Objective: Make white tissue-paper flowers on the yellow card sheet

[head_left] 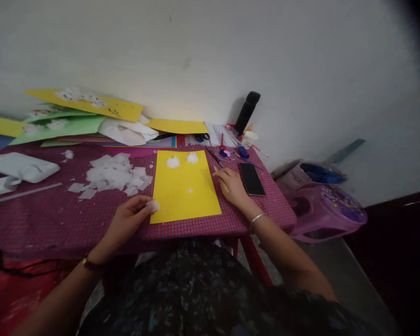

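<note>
My left hand (131, 215) is closed in a pinch on a small white tissue paper piece (153, 206) at the lower left corner of a yellow paper sheet (178, 200). Two fluffy white tissue tufts (173, 162) sit near the sheet's top, and a small pale spot (190, 190) shows near its middle. At the sheet's right edge rests my right hand (233, 186), fingers apart and slightly bent, with nothing clear in them. Left of the sheet lies a loose pile of white tissue squares (110, 172).
A black phone (252, 179) lies right of my right hand, and a dark pen (214, 157) beyond it. Decorated yellow and green papers (66, 125) are stacked at the back left. A black bottle (247, 113) stands by the wall. A purple stool (322, 214) is at the right.
</note>
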### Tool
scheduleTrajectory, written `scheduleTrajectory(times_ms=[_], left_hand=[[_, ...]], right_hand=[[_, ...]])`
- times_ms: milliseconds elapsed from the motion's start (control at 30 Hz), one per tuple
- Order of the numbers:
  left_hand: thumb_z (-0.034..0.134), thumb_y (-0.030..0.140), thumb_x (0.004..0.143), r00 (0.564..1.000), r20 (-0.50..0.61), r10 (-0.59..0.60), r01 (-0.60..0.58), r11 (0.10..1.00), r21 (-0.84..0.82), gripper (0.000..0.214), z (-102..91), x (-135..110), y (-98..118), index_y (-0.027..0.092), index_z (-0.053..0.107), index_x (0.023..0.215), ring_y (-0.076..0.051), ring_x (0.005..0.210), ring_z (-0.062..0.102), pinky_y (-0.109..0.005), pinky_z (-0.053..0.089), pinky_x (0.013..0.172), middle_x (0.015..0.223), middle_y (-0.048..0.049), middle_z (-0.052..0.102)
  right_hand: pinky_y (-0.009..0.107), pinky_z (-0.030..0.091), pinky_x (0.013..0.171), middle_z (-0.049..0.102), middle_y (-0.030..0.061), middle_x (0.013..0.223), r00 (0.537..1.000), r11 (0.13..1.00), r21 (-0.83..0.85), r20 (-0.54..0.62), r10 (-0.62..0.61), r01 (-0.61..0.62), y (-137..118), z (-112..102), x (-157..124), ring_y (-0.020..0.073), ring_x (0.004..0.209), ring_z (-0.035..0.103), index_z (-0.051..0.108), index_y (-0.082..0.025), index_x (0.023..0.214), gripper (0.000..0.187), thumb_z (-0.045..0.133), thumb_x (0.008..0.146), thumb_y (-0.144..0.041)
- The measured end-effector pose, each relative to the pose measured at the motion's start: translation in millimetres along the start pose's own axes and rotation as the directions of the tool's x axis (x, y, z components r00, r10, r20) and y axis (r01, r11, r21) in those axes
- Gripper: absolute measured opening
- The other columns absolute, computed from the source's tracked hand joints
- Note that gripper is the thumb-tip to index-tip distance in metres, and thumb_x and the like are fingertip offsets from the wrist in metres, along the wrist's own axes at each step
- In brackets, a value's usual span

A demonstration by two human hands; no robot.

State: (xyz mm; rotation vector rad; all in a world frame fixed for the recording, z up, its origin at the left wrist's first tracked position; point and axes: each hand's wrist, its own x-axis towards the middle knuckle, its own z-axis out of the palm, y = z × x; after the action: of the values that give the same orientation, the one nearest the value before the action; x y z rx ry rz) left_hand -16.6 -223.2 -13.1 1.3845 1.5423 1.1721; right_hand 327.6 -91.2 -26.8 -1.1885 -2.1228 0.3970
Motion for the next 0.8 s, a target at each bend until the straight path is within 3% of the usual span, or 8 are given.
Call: scheduleTrajectory(times_ms=[67, 167, 333, 433, 600, 800], left_hand=[[0.085, 0.063, 0.072, 0.999, 0.008, -0.037, 0.038, 0.996, -0.077, 0.050, 0.8, 1, -2, 0.020, 0.074, 0.097, -0.025, 0.085, 0.076, -0.037, 0.063, 0.079, 0.095, -0.0078, 0.082], [0.083, 0.061, 0.074, 0.999, 0.036, -0.037, 0.040, 0.996, -0.076, 0.048, 1.8, 3, -4, 0.020, 0.077, 0.099, -0.023, 0.078, 0.074, -0.035, 0.062, 0.074, 0.092, -0.0078, 0.082], [0.076, 0.044, 0.081, 0.989, 0.123, 0.087, -0.088, 0.996, 0.008, 0.024, 2.0, -1, 0, 0.021, 0.081, 0.081, -0.022, 0.082, 0.073, -0.030, 0.059, 0.075, 0.087, -0.0070, 0.083], [0.076, 0.039, 0.078, 0.981, 0.167, 0.098, -0.079, 0.990, -0.119, 0.018, 3.4, -3, 1, 0.021, 0.079, 0.078, -0.019, 0.076, 0.069, -0.029, 0.055, 0.071, 0.081, -0.0060, 0.081], [0.071, 0.041, 0.085, 0.993, 0.096, 0.072, -0.056, 0.986, -0.156, 0.024, 4.1, -1, -9, 0.017, 0.077, 0.084, -0.015, 0.066, 0.061, -0.027, 0.049, 0.062, 0.078, -0.0055, 0.076], [0.071, 0.043, 0.088, 0.997, 0.039, 0.060, -0.050, 0.976, -0.210, 0.025, 5.5, 2, -13, 0.019, 0.076, 0.090, -0.014, 0.065, 0.060, -0.028, 0.051, 0.065, 0.078, -0.0039, 0.074]], right_hand=[[0.053, 0.047, 0.113, 0.071, 0.0214, 0.139, 0.991, 0.983, -0.181, 0.130, 0.013, 0.011, 8, -1, -1, 0.0338, 0.126, 0.065, 0.078, -0.015, 0.127, 0.040, 0.048, 0.101, -0.009], [0.051, 0.048, 0.114, 0.070, 0.0222, 0.144, 0.982, 0.964, -0.267, 0.186, 0.043, 0.008, 15, 4, 1, 0.0341, 0.131, 0.063, 0.078, -0.013, 0.132, 0.048, 0.044, 0.099, -0.004], [0.051, 0.051, 0.116, 0.075, 0.0240, 0.132, 0.993, 0.966, -0.257, 0.118, -0.006, 0.036, 23, 11, 0, 0.0340, 0.124, 0.068, 0.077, -0.007, 0.130, 0.050, 0.042, 0.094, -0.003], [0.054, 0.054, 0.114, 0.077, 0.0233, 0.128, 1.000, 0.977, -0.215, 0.018, 0.013, -0.008, 35, 13, -3, 0.0351, 0.122, 0.071, 0.075, -0.008, 0.131, 0.048, 0.044, 0.094, -0.009], [0.052, 0.057, 0.109, 0.078, 0.0246, 0.127, 0.997, 0.986, -0.154, -0.060, 0.054, -0.062, 52, 15, -5, 0.0350, 0.117, 0.074, 0.073, -0.016, 0.131, 0.043, 0.048, 0.096, -0.020], [0.056, 0.058, 0.107, 0.080, 0.0200, 0.121, 0.994, 0.985, -0.159, -0.094, 0.059, -0.073, 50, 16, -4, 0.0344, 0.113, 0.075, 0.075, -0.018, 0.121, 0.038, 0.050, 0.094, -0.023]])
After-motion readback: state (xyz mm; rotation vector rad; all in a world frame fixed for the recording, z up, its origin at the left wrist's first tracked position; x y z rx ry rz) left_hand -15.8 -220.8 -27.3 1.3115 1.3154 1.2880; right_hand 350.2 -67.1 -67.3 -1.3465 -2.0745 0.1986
